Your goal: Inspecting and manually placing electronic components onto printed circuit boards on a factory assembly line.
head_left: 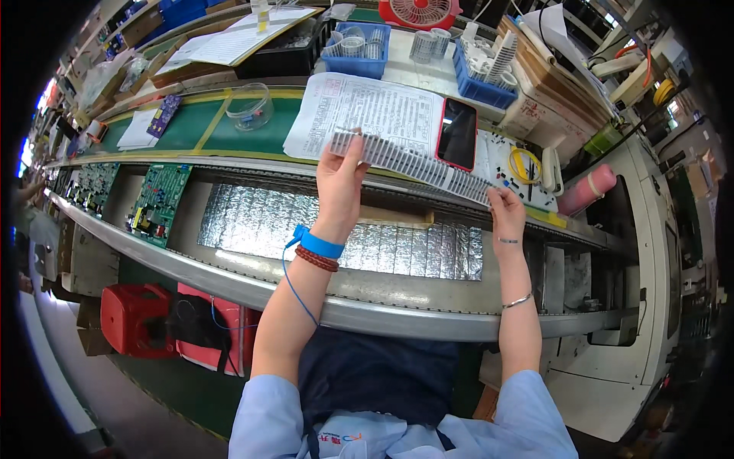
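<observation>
Clear tub (250, 107) and papers (367, 107) on green bench (186, 131)

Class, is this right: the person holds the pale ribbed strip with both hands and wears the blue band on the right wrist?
Wrong side: the head view shows the blue band on the left wrist. The left hand and right hand do hold the pale ribbed strip.

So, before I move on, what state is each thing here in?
Pale ribbed strip: held near both ends
Left hand: closed on its left end
Right hand: pinching its right end
Red-edged phone: face up, screen dark
Printed sheets: spread flat, partly hidden
Left blue bin: open, holding tubes
Green circuit board: lying component side up
Red fan: spinning or stopped, cannot tell
</observation>
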